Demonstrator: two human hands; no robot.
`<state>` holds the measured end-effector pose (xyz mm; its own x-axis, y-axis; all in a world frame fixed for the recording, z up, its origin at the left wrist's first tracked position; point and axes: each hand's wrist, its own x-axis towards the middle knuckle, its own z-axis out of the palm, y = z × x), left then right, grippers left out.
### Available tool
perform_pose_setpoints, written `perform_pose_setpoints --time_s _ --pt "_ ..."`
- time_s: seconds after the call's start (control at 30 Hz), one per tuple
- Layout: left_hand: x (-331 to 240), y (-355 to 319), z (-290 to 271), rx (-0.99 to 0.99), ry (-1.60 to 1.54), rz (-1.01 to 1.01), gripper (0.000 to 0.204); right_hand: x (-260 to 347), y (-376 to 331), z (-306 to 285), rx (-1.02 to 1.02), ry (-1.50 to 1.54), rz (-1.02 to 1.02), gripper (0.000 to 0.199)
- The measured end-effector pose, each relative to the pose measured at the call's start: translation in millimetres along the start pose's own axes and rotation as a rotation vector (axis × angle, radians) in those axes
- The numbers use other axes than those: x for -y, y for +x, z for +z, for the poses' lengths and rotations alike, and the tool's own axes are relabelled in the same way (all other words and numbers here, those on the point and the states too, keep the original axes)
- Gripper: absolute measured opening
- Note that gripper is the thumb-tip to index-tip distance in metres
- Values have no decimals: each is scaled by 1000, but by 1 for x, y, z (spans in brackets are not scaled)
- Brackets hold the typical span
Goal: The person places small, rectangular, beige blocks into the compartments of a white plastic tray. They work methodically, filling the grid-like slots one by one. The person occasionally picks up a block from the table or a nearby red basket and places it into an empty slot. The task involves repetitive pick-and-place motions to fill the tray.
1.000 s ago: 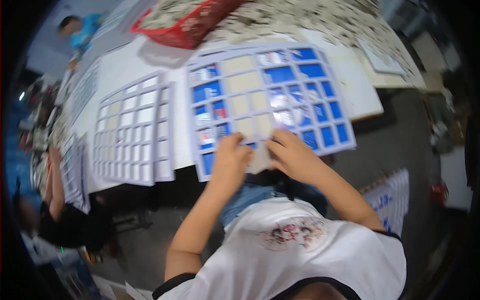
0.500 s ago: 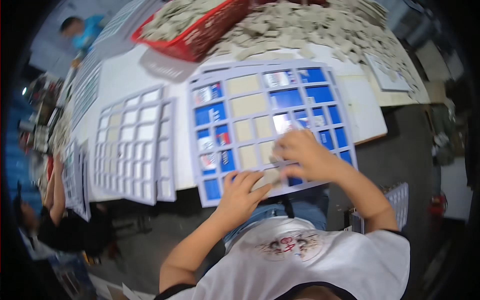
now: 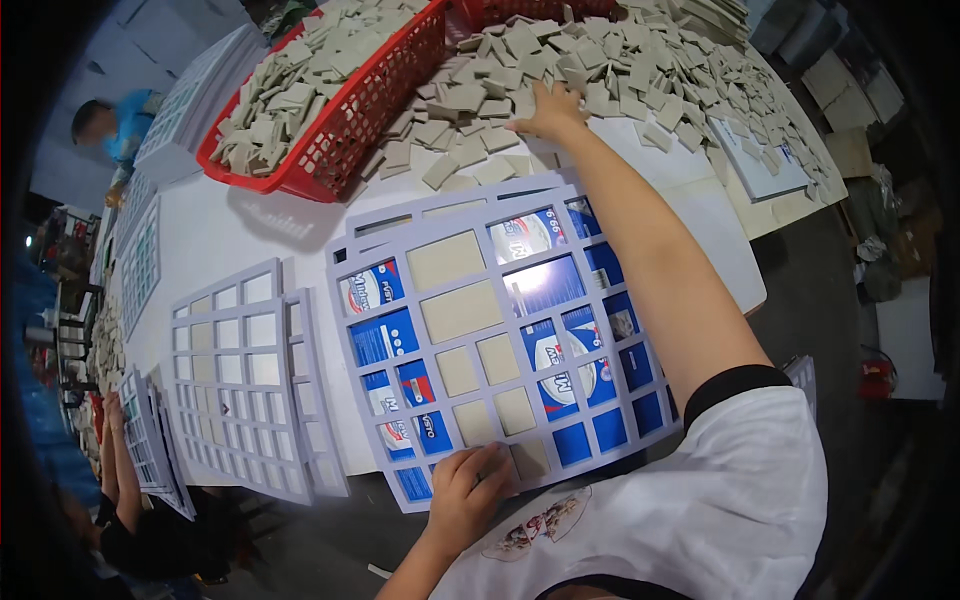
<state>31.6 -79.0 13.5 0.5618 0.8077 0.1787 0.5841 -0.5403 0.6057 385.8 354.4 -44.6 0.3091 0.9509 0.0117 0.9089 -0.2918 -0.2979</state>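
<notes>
Left hand: The left hand (image 3: pixel 468 497) rests at the near edge of the grid frame, fingers bent over its bars, beside a small beige card (image 3: pixel 530 459); whether the fingertips pinch anything, I cannot tell.
Right hand: The right hand (image 3: pixel 553 110) reaches far across the table (image 3: pixel 200 240) to the loose beige pieces (image 3: pixel 650 75), fingers spread fairly wide; whether a piece is between them is hidden.
Grid frame: The pale grid frame (image 3: pixel 467 340) lies at the table's near edge, in front of the person, with another frame partly under it.
Openings: Beige fills two wide openings and several smaller ones below; blue printed card (image 3: pixel 382 338) shows in others.
Red basket: The red basket (image 3: pixel 360 110), full of beige pieces, stands beyond the frame, left of the loose heap.
Left side: More grid frames (image 3: pixel 246 340) lie overlapping; past them, a co-worker's arms (image 3: pixel 118 455) reach toward another stack.
</notes>
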Motion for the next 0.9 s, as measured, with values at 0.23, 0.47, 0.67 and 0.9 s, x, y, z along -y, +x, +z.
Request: perform_pose_setpoints --time_s 0.23,0.47,0.67,0.9 --pt "-6 1 3 -60 -1 -22 43 -22 20 -15 -127 184 -89 64" --pt "-3 -1 9 -104 76 104 40 -21 -22 -58 -320 537 -314 53" --pt "-7 -10 22 -203 50 50 37 55 -216 -74 331 857 -655 46" --pt "-18 -13 16 -151 -45 -129 38 68 -292 -65 551 986 -547 45"
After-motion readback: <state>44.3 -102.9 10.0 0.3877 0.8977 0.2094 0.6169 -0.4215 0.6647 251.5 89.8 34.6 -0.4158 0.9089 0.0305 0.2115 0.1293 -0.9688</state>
